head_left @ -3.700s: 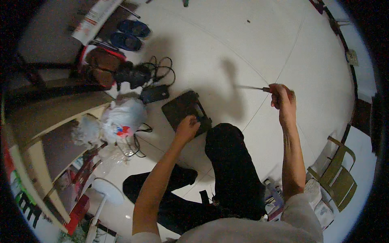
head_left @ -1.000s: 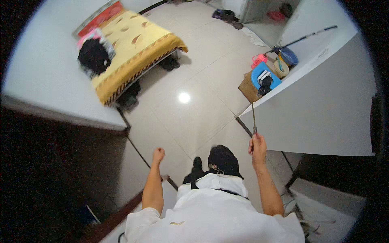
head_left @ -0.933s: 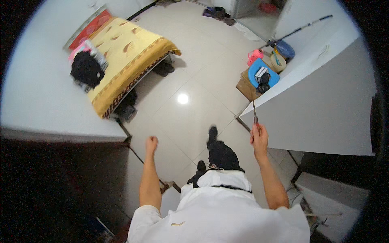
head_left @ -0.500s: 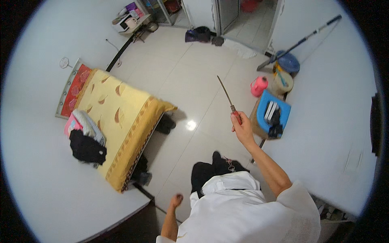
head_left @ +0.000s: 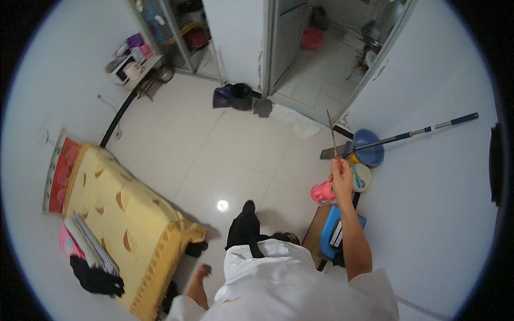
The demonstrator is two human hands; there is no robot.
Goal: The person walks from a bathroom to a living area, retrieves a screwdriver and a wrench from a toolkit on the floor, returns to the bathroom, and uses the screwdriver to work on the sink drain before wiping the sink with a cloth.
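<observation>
My right hand (head_left: 341,182) is closed around the red handle of a screwdriver (head_left: 332,134). Its long thin metal shaft points up and away from me. Below that hand, from this viewpoint, a pink thermos jug (head_left: 323,193) stands on the floor and is partly covered by the hand. My left hand (head_left: 203,271) hangs low beside my body with the fingers curled in, small and a little blurred. Nothing shows in it.
A bed (head_left: 115,214) with a yellow leaf-patterned cover stands at left. On the right are a blue basin (head_left: 369,148), a long-handled mop (head_left: 412,134), a lidded bucket (head_left: 363,178) and a blue-topped stool (head_left: 327,230). Ahead is an open door (head_left: 284,45); black bags (head_left: 233,96) lie beside it.
I have moved forward, so the doorway, basin and jug appear nearer. My right hand, with the screwdriver, has shifted slightly right and the shaft points more upright. My left hand still hangs low.
</observation>
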